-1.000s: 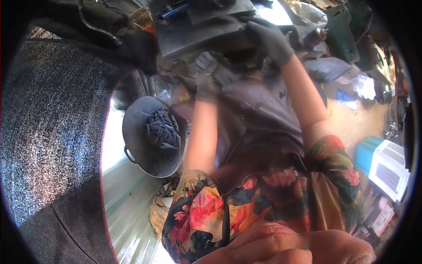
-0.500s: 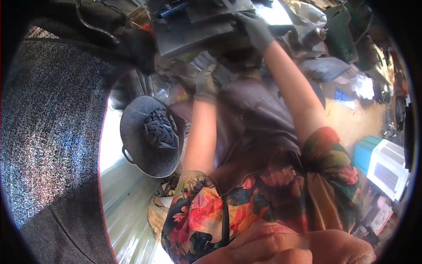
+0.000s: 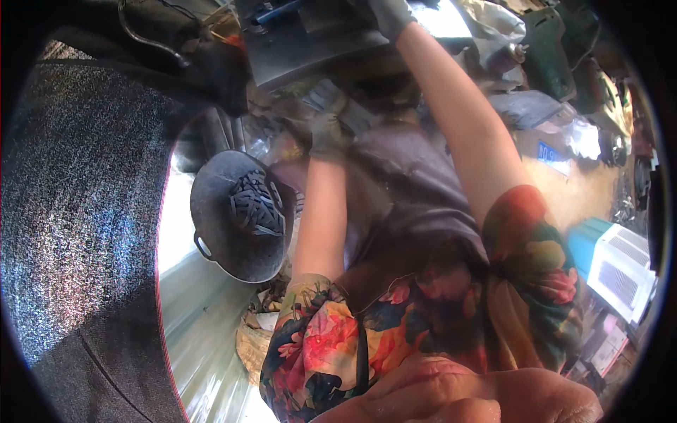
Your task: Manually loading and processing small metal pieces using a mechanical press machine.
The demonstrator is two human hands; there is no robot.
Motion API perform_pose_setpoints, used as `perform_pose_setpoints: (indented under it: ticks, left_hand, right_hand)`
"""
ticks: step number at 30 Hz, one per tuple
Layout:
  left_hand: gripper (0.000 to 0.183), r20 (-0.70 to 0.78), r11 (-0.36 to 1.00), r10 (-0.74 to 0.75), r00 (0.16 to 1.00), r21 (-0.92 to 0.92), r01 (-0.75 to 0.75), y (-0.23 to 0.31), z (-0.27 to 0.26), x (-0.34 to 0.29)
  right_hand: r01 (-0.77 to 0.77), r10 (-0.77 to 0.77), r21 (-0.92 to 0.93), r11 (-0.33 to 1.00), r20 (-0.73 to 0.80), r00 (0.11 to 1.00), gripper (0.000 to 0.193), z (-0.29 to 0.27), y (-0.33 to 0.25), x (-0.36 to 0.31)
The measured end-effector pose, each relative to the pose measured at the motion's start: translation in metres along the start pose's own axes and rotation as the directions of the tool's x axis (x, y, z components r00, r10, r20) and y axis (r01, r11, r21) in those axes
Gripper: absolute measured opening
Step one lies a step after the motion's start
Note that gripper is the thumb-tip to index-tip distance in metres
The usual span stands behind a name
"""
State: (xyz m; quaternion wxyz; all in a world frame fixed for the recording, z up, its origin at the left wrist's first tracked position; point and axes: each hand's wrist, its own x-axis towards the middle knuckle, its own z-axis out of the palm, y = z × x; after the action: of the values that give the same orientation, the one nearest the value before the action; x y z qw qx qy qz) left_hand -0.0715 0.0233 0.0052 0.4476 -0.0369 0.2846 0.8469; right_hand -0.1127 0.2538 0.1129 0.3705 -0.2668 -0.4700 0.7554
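My left hand (image 3: 328, 134), in a grey work glove, is closed around a few flat grey strips (image 3: 323, 95) in front of my lap; blur hides their exact number. My right hand (image 3: 392, 20), gloved too, reaches far forward over the dark metal machine table (image 3: 310, 53). Its fingers run into shadow and the upper edge, so their grip is hidden. To the left of my left forearm stands a black rubber tub (image 3: 243, 261) with a handle, holding many similar grey strips (image 3: 257, 204).
A dark brown apron (image 3: 416, 176) covers my lap. On the left hangs a large dark mesh sheet (image 3: 92, 183). A blue handle-like part (image 3: 276, 12) lies on the machine. Clear plastic bags (image 3: 529, 109) and a white and teal box-shaped appliance (image 3: 617, 261) are at the right.
My right hand has moved forward and slightly left, partly out at the upper edge. My left hand has stayed nearly in place with the strips. The tub has barely shifted in view.
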Motion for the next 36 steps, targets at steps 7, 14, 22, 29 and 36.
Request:
perform_pose_setpoints:
  ticks: [7,14,22,29,36]
  left_hand:
    - [0.021,-0.043,0.999,0.038,0.998,-0.020,-0.039,0.001,-0.006,0.008]
    - [0.023,0.121,0.994,0.052,0.991,-0.099,-0.040,0.000,0.012,-0.002]
    - [0.023,0.100,0.993,0.096,0.990,-0.074,-0.089,0.003,0.009,-0.005]
    - [0.025,0.094,0.987,0.097,0.991,-0.135,-0.084,0.003,0.009,-0.006]
    - [0.022,0.008,0.986,0.069,0.998,-0.154,-0.067,0.006,-0.011,0.004]
  right_hand:
    - [-0.109,0.098,0.037,0.993,0.230,0.968,0.018,-0.025,-0.036,-0.055]
    - [-0.295,0.296,-0.033,0.955,0.138,0.945,0.022,-0.112,-0.010,-0.126]
    - [-0.396,0.399,-0.053,0.917,0.135,0.907,0.022,-0.127,-0.013,-0.152]
    - [-0.359,0.354,-0.030,0.933,0.251,0.901,0.023,-0.106,-0.023,-0.145]
    - [-0.297,0.319,-0.120,0.947,0.259,0.912,0.025,-0.058,-0.022,-0.060]
